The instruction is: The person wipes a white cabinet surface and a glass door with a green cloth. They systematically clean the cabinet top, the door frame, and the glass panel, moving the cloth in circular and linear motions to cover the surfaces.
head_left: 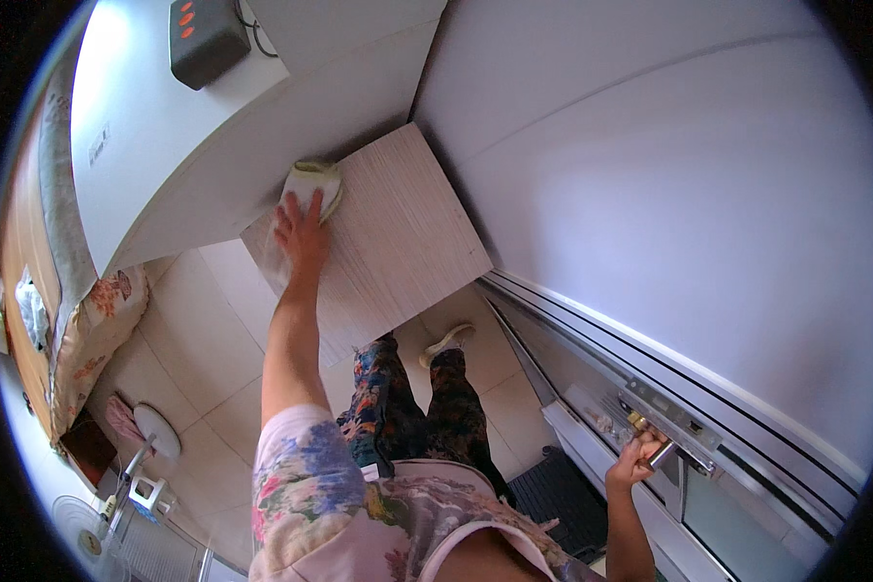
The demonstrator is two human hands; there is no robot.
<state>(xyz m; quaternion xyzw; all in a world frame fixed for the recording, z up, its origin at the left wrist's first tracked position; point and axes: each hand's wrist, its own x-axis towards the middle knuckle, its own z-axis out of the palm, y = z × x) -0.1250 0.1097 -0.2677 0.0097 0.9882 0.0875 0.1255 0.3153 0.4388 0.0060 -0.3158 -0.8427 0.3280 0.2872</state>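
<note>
With fingers over a folded white and pale-green cloth (317, 181), my left hand (303, 231) presses it against a wood-grain surface (398, 223). The cloth lies near the far left edge of that surface, close to the white curved panel. My right hand (633, 461) is low on the right, its fingers wrapped around a metal door handle (661, 454). A lock plate with a brass-coloured part (638, 421) is fitted just beside those fingers.
A tall white panel (669, 175) rises on the right, with a dark-lined track at its foot. A black box with orange buttons (207, 41) sits on the white curved top. A fan (87, 529) stands lower left, and a dark mat (565, 500) lies on the tiled floor.
</note>
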